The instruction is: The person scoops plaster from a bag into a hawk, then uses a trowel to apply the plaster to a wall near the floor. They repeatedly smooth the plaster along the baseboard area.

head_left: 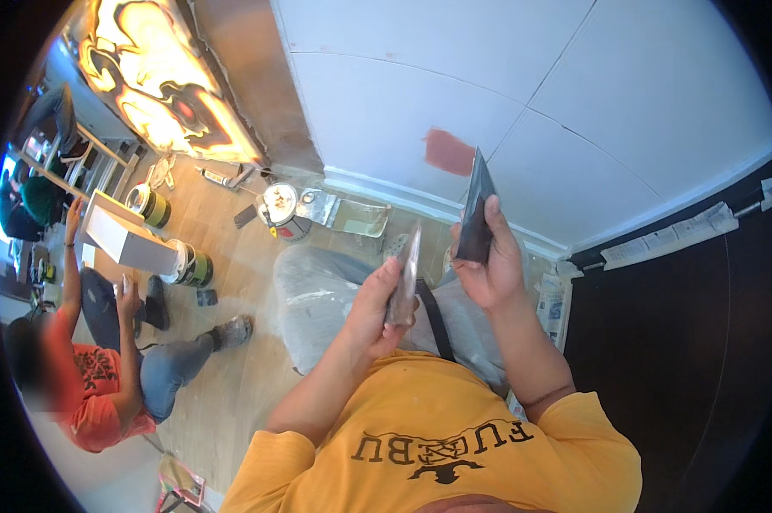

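Note:
My left hand (374, 306) is closed round a flat putty scraper (410, 272), its thin shiny blade tilted up and seen nearly edge-on. In my right hand (499, 272) is a second, wider putty scraper (478, 205), a dark flat plate that narrows to a point from this angle. The two scrapers stand apart over my paint-marked grey trousers. Just beyond the right one, a reddish-brown patch (448, 151) marks the pale panelled wall (420, 94). Both hands are off the wall.
Near the wall's foot stand an opened bucket (280, 203) and a paint tray (362, 219). On the left sits a co-worker in a red shirt (99, 385), beside a white box-shaped piece (133, 244) and paint pails (189, 263). A dark panel (668, 342) lies right.

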Demonstrator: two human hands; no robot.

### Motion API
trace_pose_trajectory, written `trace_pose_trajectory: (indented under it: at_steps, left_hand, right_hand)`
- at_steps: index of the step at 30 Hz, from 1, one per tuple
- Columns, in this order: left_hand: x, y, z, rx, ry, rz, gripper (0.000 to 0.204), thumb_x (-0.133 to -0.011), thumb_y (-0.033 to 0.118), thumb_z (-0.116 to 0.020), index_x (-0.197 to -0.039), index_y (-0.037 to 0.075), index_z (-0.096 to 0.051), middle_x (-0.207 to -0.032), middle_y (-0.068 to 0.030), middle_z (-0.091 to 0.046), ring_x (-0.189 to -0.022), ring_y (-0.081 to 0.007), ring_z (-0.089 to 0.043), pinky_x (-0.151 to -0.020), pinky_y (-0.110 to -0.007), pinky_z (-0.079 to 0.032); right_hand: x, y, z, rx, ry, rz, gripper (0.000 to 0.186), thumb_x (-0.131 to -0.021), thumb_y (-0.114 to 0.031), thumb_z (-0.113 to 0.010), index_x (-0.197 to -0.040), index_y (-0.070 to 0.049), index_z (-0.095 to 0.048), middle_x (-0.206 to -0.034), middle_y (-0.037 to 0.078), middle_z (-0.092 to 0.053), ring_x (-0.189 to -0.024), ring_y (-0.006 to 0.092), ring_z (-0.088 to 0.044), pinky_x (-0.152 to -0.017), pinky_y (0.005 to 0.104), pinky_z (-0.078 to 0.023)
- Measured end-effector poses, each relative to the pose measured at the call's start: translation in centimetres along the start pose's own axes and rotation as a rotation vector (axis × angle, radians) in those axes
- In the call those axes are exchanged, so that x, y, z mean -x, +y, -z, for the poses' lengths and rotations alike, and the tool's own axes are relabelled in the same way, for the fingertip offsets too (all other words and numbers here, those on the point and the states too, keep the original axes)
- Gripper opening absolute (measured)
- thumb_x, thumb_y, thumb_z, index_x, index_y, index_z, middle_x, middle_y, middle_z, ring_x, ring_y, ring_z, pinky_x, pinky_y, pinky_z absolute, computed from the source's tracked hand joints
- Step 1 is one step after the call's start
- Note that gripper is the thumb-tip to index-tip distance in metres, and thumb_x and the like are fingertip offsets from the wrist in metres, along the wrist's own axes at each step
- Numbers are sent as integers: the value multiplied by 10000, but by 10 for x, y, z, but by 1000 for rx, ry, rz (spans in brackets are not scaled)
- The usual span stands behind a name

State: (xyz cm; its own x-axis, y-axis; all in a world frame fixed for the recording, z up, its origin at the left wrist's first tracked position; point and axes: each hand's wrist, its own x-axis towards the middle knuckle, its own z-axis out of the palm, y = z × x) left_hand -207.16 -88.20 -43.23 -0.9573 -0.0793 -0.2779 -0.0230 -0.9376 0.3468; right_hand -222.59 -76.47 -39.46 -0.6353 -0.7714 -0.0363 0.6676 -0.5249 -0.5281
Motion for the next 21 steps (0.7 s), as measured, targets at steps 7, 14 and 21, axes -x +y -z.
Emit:
trace_pose_trajectory:
  at_steps: [7,14,21]
  left_hand:
    - [6,-3,-14,-150,76,-51,298,-1000,408,-612,-1050,121,-551,-802,2,-656,-450,-33,-519,-312,-159,-297]
    - [5,4,-5,-183,100,-67,324,-994,414,-621,-1053,105,-544,-795,3,-641,-429,-32,-495,-314,-159,-307]
    - [2,0,-9,-232,245,-107,245,-1013,385,-594,-1027,143,-558,-735,8,-615,-397,-49,-471,-296,-172,-297]
  right_hand:
    - [11,15,5,354,-10,-230,495,-862,-398,-789,-1158,-45,-610,-967,4,-673,-825,107,-661,-713,247,-540]
    - [11,-2,26,298,64,-224,512,-867,-458,-764,-1148,-52,-626,-945,19,-671,-869,118,-666,-782,280,-560]
    - [14,18,30,263,-98,-388,487,-840,-378,-817,-1150,-54,-625,-964,4,-685,-860,106,-660,-753,263,-543]
